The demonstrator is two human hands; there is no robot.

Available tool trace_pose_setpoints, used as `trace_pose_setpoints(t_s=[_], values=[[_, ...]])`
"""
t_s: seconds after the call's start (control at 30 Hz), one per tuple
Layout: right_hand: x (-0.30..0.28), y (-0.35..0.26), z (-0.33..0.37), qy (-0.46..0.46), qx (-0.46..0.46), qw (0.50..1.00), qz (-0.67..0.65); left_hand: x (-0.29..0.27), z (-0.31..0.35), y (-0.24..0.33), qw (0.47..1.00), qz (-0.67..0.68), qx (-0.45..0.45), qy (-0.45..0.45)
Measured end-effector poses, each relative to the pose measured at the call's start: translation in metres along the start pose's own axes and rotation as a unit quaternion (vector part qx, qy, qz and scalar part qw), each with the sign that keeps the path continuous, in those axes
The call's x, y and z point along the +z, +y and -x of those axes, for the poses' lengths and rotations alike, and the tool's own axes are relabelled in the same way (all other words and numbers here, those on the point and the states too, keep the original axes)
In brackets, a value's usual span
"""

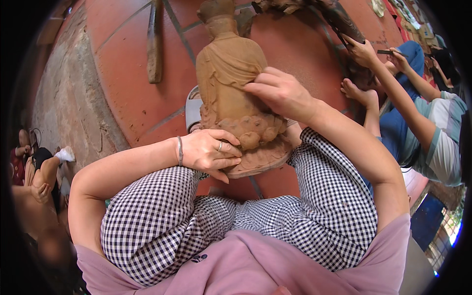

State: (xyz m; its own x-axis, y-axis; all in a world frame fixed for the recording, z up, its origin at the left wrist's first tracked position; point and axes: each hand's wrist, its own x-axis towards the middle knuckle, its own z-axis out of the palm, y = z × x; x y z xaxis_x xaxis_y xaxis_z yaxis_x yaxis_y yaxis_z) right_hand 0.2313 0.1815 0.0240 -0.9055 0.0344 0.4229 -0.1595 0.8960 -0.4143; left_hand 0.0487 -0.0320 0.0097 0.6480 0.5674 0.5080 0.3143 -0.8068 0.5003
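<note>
A brown carved statue of a robed figure stands upright in front of my knees, on a base with rounded, petal-like carving. My left hand, with a ring and a bracelet, holds the near left of this base, fingers over it and thumb apart below. At the right side of the figure's robe is my right hand. Its fingers are curled and pressed together against the surface. Whatever they may pinch is hidden from view.
On the red tiled floor a wooden bar lies at the far left. To the right, a co-worker's hand touches a dark carved piece; their other hand holds a thin dark tool. Another person's leg shows at left.
</note>
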Motion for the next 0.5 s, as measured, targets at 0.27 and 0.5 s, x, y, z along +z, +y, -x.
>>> trace_pose_setpoints(t_s=[0.27,0.5], values=[[-0.027,0.012,0.028,-0.083,0.029,0.990,0.107,-0.001,0.000,0.004,1.000,0.002,-0.023,0.002],[-0.003,-0.006,0.017,0.017,-0.028,0.999,0.040,-0.003,-0.005,-0.001,1.000,0.000,-0.014,-0.009]])
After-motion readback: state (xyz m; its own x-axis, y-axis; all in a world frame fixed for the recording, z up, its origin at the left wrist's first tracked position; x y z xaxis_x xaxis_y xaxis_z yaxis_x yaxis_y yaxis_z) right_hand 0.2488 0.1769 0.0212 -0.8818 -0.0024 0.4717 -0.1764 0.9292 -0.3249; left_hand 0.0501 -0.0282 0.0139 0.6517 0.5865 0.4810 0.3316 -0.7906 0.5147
